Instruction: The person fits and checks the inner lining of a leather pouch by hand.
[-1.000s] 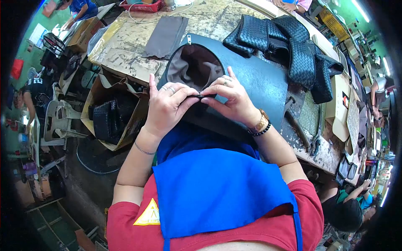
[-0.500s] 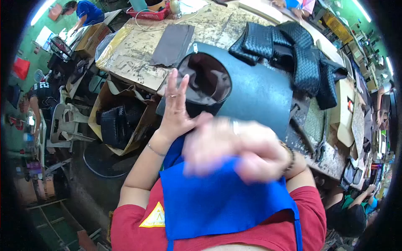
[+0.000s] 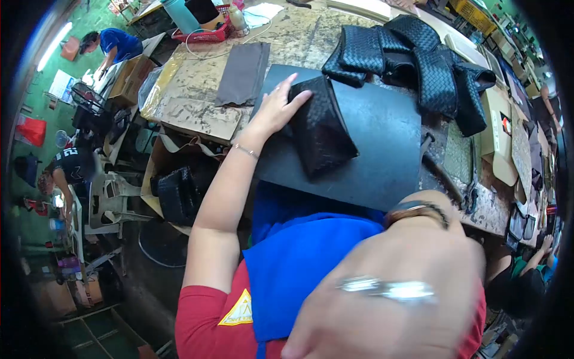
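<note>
A black woven-pattern bag (image 3: 323, 128) sits on the dark flat board (image 3: 382, 161) in front of me, its side toward me and its lining out of sight. My left hand (image 3: 278, 107) is at its upper left, with the thumb over the edge and the fingers along the far left side. Close to the camera, my right hand (image 3: 394, 293) is large and smeared by motion, in front of the blue apron (image 3: 299, 263). A ring shows on it, but its fingers are mostly hidden, and it is apart from the bag.
More black woven pieces (image 3: 418, 66) are heaped at the board's far right. A dark fabric sheet (image 3: 242, 75) lies to its left, with a red basket (image 3: 218, 27) behind. A hammer (image 3: 439, 173) rests at the right. Below left, a carton (image 3: 152, 179) holds woven pieces. Other people work nearby.
The bag has turned from showing its open, lined mouth to showing its woven side. My left hand has moved up and right onto it. My right hand has come down and nearer the camera.
</note>
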`<state>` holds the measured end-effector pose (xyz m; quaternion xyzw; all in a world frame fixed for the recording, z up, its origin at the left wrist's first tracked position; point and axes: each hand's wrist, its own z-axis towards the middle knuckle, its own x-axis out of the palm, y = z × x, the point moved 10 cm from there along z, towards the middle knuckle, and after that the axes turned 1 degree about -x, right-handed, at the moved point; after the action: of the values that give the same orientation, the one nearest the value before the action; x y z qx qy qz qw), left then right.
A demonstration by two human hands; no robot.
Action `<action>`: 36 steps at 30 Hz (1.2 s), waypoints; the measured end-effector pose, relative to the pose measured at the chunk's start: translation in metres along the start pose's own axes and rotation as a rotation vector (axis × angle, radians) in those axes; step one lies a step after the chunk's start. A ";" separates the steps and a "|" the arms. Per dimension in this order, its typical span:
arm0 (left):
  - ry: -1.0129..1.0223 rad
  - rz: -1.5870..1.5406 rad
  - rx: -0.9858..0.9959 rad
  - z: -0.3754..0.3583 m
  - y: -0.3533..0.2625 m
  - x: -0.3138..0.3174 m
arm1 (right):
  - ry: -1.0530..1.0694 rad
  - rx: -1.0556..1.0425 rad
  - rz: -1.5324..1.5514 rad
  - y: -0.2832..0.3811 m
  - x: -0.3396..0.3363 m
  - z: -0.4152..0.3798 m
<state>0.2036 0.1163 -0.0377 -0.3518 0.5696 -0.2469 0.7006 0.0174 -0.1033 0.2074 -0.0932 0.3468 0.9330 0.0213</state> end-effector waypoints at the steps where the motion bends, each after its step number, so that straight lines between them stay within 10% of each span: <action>1: 0.011 0.083 -0.021 0.001 -0.006 0.003 | -0.042 -0.024 -0.070 0.010 -0.011 -0.003; 8: -0.120 -0.505 0.017 -0.013 -0.043 -0.035 | -0.800 0.277 -0.549 -0.032 -0.173 -0.063; 17: -0.531 0.234 0.636 -0.094 -0.160 -0.090 | -0.583 0.536 -0.522 -0.130 -0.179 -0.060; 28: -0.543 0.657 0.472 -0.101 -0.144 -0.063 | -0.618 0.685 -0.032 -0.200 -0.162 -0.099; 36: -0.588 0.653 0.444 -0.097 -0.132 -0.058 | -0.744 0.240 -0.675 -0.144 -0.165 -0.087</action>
<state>0.1035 0.0558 0.0913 -0.0516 0.3618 -0.0200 0.9306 0.2086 -0.0469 0.0810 0.1414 0.3708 0.7979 0.4538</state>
